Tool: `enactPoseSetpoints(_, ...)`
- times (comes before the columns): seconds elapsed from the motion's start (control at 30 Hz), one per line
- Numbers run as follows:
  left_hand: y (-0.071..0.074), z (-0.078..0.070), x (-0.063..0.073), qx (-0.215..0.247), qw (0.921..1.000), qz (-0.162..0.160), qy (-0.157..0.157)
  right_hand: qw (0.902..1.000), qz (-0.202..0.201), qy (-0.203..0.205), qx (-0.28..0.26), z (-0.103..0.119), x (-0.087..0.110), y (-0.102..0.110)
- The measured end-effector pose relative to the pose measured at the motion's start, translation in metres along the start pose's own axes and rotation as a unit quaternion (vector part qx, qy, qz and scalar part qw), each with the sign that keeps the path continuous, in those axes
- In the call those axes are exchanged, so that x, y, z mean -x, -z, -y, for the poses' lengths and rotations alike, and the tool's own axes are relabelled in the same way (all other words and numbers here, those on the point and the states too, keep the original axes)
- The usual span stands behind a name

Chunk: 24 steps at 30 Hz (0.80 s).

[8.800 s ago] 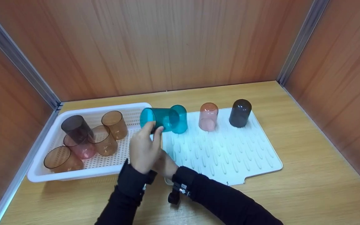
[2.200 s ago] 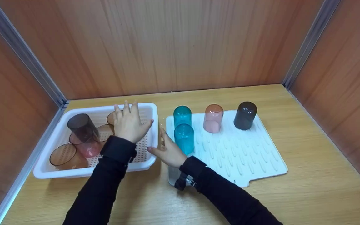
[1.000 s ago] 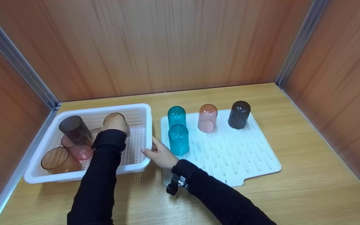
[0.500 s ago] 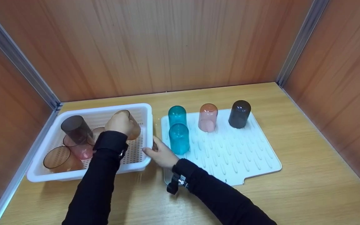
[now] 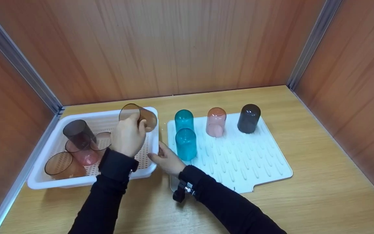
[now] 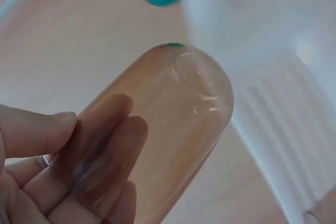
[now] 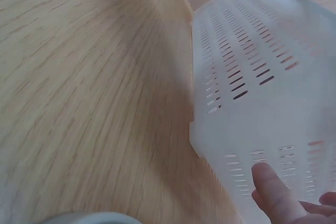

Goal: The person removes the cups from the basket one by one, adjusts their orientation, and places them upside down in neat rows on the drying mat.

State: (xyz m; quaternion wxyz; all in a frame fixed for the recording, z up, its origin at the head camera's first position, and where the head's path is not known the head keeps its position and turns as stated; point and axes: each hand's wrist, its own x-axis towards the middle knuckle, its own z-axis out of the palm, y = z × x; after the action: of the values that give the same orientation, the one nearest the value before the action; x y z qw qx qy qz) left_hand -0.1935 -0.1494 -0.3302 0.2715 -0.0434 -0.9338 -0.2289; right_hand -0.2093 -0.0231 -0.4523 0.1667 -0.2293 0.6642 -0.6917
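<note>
My left hand [image 5: 127, 136] pinches a see-through amber cup [image 5: 148, 119] by its mouth end, over the back right corner of the white basket [image 5: 156, 139]. The cup lies tilted, its rounded base pointing right. In the left wrist view, fingers [image 6: 113, 145] of this hand show through the wall of the amber cup [image 6: 184, 124], with the thumb at its side. My right hand [image 5: 170, 161] holds the basket's right rim, thumb over the edge; in the right wrist view a finger [image 7: 270, 187] lies along the basket's slotted outer wall [image 7: 241, 98].
Left in the basket are a dark grey cup [image 5: 78, 133], a pink cup [image 5: 86, 156] and two amber cups, one at front left [image 5: 64, 166]. On the white drainer mat [image 5: 235, 159] stand upturned cups: two teal [image 5: 186, 144], one pink [image 5: 216, 122], one dark [image 5: 249, 118].
A second teal cup, held in the air at first, now stands upturned on the mat. My left hand has since gripped the amber cup and lifted it up and right; my right hand took the basket rim.
</note>
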Motion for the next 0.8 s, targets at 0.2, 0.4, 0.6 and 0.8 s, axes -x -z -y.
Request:
enactPoseSetpoints(0.2, 0.003, -0.023, 0.023, 0.075, 0.9956, -0.043, -0.037, 0.9987, -0.011, -0.018, 0.046, 0.001, 0.001, 0.002)
enactPoseSetpoints(0.4, -0.004, -0.034, 0.042, 0.145, 0.9879, -0.038, -0.039, 0.9969, -0.006, -0.003, 0.079, 0.001, 0.006, 0.006)
enactPoseSetpoints(0.6, -0.011, -0.036, 0.054, 0.216, 0.9752, -0.038, -0.027, 0.9930, -0.013, -0.007, 0.117, 0.004, 0.006, 0.007)
enactPoseSetpoints(0.8, -0.014, -0.038, 0.064, 0.246, 0.9682, -0.039, -0.023, 0.9902, -0.025, -0.002, 0.138, 0.004, 0.005, 0.005)
